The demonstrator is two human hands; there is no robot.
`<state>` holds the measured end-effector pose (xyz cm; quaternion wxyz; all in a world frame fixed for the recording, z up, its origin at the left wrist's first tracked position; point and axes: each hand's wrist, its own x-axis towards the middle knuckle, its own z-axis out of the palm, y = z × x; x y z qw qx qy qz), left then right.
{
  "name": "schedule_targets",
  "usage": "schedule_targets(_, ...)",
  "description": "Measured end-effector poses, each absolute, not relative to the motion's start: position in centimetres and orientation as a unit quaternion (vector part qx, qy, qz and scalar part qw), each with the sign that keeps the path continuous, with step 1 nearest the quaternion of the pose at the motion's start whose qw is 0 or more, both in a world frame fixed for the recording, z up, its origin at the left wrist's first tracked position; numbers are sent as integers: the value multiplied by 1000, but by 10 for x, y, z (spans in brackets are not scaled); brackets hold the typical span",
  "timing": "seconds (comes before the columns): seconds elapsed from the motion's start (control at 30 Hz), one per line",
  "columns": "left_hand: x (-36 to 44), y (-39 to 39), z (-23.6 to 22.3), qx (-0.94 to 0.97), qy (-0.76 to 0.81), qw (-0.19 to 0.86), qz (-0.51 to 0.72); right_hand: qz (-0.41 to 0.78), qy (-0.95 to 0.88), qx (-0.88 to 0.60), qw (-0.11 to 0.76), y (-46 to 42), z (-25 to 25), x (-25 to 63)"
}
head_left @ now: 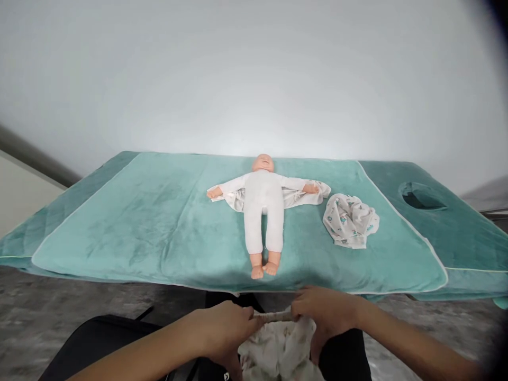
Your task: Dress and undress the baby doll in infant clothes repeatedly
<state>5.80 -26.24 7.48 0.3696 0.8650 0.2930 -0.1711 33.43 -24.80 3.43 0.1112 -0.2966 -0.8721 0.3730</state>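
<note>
Low in front of me, by the near edge of the bed, my left hand [228, 332] and my right hand [323, 313] grip a pair of white printed baby pants [280, 344] by the gathered waistband, one hand at each side. The lower part of the pants runs out of view. Beyond them a baby doll [264, 206] lies on its back, arms spread and bare feet towards me. Its body is white cloth. A printed baby shirt [296, 197] lies spread under its back and arms. No hand touches the doll.
The doll lies on a teal padded bed [119, 227] against a pale wall [254, 79]. A crumpled printed cloth [351, 219] sits to the doll's right in view. The bed has a face hole [421, 197] at its right end. A black seat [103, 344] stands at lower left.
</note>
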Motion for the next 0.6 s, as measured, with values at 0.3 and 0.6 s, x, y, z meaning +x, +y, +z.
schedule_targets(0.3, 59, -218, 157, 739, 455, 373, 328, 516, -693, -360, 352, -199, 145, 337)
schedule_targets(0.6, 73, -196, 129, 576, 410, 378, 598, 648, -581, -333, 363, -177, 108, 229)
